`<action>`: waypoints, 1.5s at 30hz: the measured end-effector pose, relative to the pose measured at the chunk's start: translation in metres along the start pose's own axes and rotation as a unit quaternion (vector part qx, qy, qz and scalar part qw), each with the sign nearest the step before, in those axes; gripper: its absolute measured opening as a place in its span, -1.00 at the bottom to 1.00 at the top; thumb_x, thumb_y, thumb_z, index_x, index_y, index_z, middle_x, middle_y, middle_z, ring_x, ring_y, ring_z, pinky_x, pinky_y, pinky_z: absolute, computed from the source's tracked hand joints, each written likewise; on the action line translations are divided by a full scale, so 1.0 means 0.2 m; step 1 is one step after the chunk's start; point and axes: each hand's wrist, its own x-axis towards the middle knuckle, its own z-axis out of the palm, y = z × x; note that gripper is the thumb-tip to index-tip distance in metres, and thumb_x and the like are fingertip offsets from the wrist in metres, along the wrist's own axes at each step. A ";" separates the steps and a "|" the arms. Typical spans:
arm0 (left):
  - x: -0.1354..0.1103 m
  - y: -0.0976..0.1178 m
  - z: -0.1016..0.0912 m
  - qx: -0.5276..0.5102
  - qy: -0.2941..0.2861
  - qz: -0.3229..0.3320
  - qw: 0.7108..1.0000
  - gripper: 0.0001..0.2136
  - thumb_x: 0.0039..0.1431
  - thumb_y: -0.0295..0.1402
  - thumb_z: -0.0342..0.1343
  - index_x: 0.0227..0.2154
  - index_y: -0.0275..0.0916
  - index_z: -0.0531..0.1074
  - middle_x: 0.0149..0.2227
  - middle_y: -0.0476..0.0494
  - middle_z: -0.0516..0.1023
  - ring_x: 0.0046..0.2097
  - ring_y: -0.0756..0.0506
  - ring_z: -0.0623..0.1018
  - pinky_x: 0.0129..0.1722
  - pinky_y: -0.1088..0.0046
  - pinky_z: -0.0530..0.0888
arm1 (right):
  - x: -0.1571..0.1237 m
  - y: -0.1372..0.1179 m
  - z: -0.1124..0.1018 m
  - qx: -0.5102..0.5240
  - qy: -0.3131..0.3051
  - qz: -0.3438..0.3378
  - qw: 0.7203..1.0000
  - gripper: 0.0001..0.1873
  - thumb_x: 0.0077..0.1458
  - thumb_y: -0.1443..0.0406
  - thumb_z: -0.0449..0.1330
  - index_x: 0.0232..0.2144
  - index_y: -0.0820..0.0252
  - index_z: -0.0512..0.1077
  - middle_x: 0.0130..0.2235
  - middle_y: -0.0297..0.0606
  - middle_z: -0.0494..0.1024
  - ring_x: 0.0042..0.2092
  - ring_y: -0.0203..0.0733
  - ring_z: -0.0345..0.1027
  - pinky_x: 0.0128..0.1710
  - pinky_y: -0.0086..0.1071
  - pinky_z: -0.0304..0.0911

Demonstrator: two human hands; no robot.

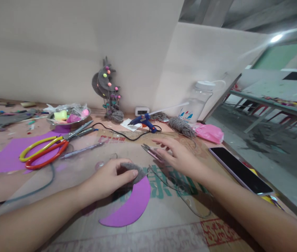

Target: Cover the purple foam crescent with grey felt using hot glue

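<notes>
My left hand point(111, 178) is closed on a purple foam crescent point(138, 201). Grey yarn point(132, 171) covers the crescent's upper end, where my thumb presses. A loose strand point(187, 201) trails from there across the table to the right. My right hand point(176, 152) has its fingers apart over small thread snips point(152, 153) lying on the table. Its fingertips are beside or touching the snips; I cannot tell which.
Red-and-yellow scissors point(48, 147) and a pen point(81, 150) lie left. Behind are a metal bowl point(50, 120), a decorated grey moon point(102, 82), a blue glue gun point(142, 119), a yarn ball point(181, 127) and a bottle point(198, 99). A phone point(239, 169) lies at right.
</notes>
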 end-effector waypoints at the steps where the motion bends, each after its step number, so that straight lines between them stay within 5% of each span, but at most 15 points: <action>1: 0.00 0.00 0.00 -0.012 -0.002 -0.001 1.000 -0.81 0.13 -0.24 0.05 -0.47 -0.27 0.35 -0.55 0.06 0.29 -0.51 0.05 0.29 -0.51 0.53 0.23 | 0.01 0.03 0.01 -0.030 -0.012 -0.022 0.999 -0.63 0.21 0.19 0.03 0.05 0.07 0.34 -0.01 -0.14 0.42 -0.01 -0.10 0.29 -0.04 -0.17 0.21; 6: 0.00 0.01 0.00 0.024 0.013 0.014 1.000 -0.81 0.12 -0.27 0.05 -0.50 -0.27 0.34 -0.54 0.05 0.27 -0.48 0.04 0.28 -0.51 0.53 0.22 | 0.01 0.06 0.06 -0.119 -0.050 -0.074 0.989 -0.77 0.17 0.27 0.09 -0.18 0.21 0.49 -0.16 -0.12 0.47 -0.10 -0.11 0.30 -0.07 -0.22 0.21; 14: 0.01 0.00 -0.01 0.025 0.019 0.004 1.000 -0.81 0.10 -0.27 0.04 -0.52 -0.27 0.29 -0.55 0.07 0.23 -0.50 0.05 0.26 -0.53 0.54 0.19 | -0.02 0.12 0.09 -0.241 -0.049 -0.071 0.967 -0.68 0.11 0.49 -0.04 -0.11 0.33 0.39 -0.30 -0.13 0.37 -0.26 -0.13 0.23 -0.23 -0.29 0.19; 21: 0.01 -0.01 -0.01 -0.024 0.024 -0.011 0.999 -0.83 0.10 -0.30 0.05 -0.52 -0.25 0.27 -0.57 0.09 0.24 -0.53 0.07 0.26 -0.53 0.56 0.22 | -0.05 0.02 0.03 -0.052 0.064 -0.014 0.996 -0.68 0.20 0.40 -0.11 -0.07 0.15 0.34 -0.27 -0.24 0.40 -0.26 -0.22 0.29 -0.25 -0.35 0.20; 28: 0.01 0.00 -0.02 -0.043 0.020 -0.018 0.999 -0.82 0.10 -0.29 0.05 -0.52 -0.24 0.26 -0.57 0.11 0.24 -0.54 0.07 0.28 -0.54 0.57 0.23 | -0.14 -0.12 0.07 0.024 0.018 -0.094 0.995 -0.60 0.28 0.26 -0.14 0.12 0.13 0.21 -0.24 -0.17 0.31 -0.20 -0.16 0.22 -0.16 -0.24 0.20; 36: 0.01 0.00 -0.03 -0.010 0.025 -0.010 1.000 -0.83 0.11 -0.28 0.04 -0.50 -0.25 0.30 -0.58 0.10 0.24 -0.53 0.06 0.27 -0.54 0.57 0.21 | -0.14 -0.10 0.09 0.022 -0.019 -0.125 0.992 -0.69 0.27 0.23 -0.10 -0.11 0.21 0.38 -0.27 -0.16 0.36 -0.22 -0.17 0.22 -0.21 -0.27 0.16; 45: 0.01 -0.01 -0.03 -0.022 0.023 -0.014 0.999 -0.83 0.12 -0.28 0.05 -0.49 -0.25 0.30 -0.58 0.10 0.24 -0.54 0.08 0.28 -0.56 0.59 0.21 | -0.13 -0.10 0.09 0.023 -0.012 -0.119 0.993 -0.71 0.27 0.25 -0.07 -0.11 0.19 0.39 -0.30 -0.20 0.37 -0.25 -0.19 0.24 -0.22 -0.30 0.15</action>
